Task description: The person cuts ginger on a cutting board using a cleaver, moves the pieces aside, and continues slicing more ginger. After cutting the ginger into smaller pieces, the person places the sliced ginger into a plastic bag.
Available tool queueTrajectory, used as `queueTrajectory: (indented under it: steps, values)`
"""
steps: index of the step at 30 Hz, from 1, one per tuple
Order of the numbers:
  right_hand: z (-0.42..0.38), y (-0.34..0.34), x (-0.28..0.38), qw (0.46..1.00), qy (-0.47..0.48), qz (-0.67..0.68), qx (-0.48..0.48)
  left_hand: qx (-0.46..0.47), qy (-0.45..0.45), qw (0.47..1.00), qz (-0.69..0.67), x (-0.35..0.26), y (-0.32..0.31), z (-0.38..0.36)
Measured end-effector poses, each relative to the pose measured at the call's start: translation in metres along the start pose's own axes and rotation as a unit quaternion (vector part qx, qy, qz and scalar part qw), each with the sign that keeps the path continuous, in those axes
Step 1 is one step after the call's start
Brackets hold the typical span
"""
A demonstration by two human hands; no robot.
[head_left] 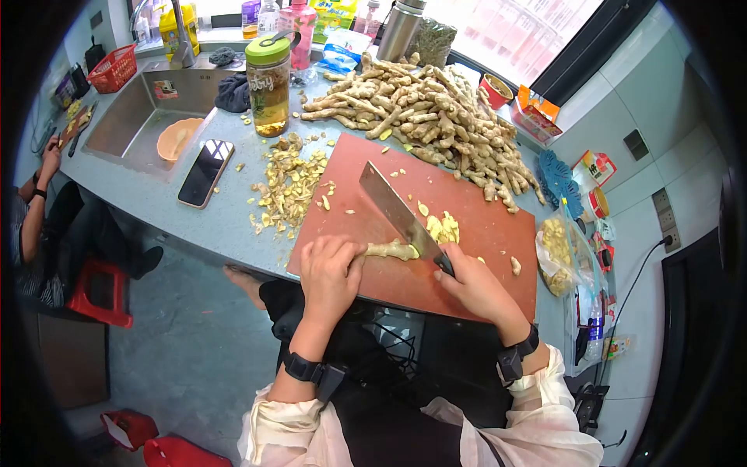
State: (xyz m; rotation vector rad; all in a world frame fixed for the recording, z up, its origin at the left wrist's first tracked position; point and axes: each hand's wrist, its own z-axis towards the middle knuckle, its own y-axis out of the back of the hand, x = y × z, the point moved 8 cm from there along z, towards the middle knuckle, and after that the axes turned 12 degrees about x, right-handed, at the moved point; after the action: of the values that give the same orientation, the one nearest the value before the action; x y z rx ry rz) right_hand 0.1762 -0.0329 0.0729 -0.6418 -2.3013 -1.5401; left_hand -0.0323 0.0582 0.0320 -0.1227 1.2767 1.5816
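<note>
My left hand (331, 274) grips a piece of ginger root (391, 250) that lies on the red-brown cutting board (366, 202). In my right hand (475, 282) is the black handle of a cleaver (394, 204), its wide blade standing at the cut right end of the root. Just past the blade sits a small heap of pale ginger slices (443, 228). A small ginger knob (516, 266) rests near the board's right side. Left of the board, peelings and trimmed ginger bits (284, 183) cover the counter.
A big pile of whole ginger (436, 117) stands behind the board. On the left are a phone (206, 173), a green-lidded bottle (268, 86) and a sink (109, 136). A bag of ginger (556, 249) stands right. Another person (47, 226) sits far left.
</note>
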Motion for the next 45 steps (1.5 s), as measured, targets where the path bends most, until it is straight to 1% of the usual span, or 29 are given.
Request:
queueTrajectory:
  steps: [4, 7, 9, 10, 13, 15, 30, 37, 39, 40, 45]
  values:
    - [-0.001, 0.003, -0.005, 0.998, 0.039, 0.04, -0.029, -0.006, -0.001, 1.0, -0.003, 0.0, 0.001, -0.001]
    - [-0.01, 0.01, -0.009, 0.996, 0.035, 0.071, -0.029, -0.011, -0.002, 1.0, -0.002, -0.001, 0.002, -0.001]
    - [-0.022, 0.016, -0.007, 0.996, -0.008, 0.085, -0.01, -0.004, 0.003, 1.0, 0.003, -0.001, 0.0, -0.002]
    - [-0.026, 0.018, -0.006, 0.996, -0.009, 0.085, -0.01, -0.003, 0.002, 1.0, 0.002, -0.001, 0.0, -0.002]
    - [-0.033, 0.019, -0.009, 0.997, -0.027, 0.073, 0.003, 0.0, 0.006, 1.0, 0.005, 0.001, -0.002, -0.002]
    - [-0.036, 0.019, -0.005, 0.999, -0.007, 0.053, -0.007, 0.0, 0.009, 1.0, 0.005, 0.002, -0.002, -0.002]
    - [-0.035, 0.019, -0.005, 0.999, -0.005, 0.036, 0.011, 0.005, 0.011, 1.0, 0.014, 0.0, -0.001, 0.0]
    - [-0.034, 0.016, -0.004, 0.999, -0.02, 0.04, 0.027, 0.004, 0.01, 1.0, 0.008, 0.0, -0.001, 0.0]
    - [-0.033, 0.014, -0.002, 1.0, -0.003, -0.007, 0.021, 0.009, 0.013, 1.0, 0.011, 0.0, 0.0, 0.001]
    - [-0.032, 0.015, -0.001, 1.0, -0.003, -0.007, 0.02, 0.009, 0.012, 1.0, 0.011, 0.0, -0.001, 0.001]
    - [-0.02, 0.008, -0.001, 0.998, -0.029, -0.035, 0.038, 0.008, 0.011, 1.0, -0.002, 0.001, -0.001, 0.002]
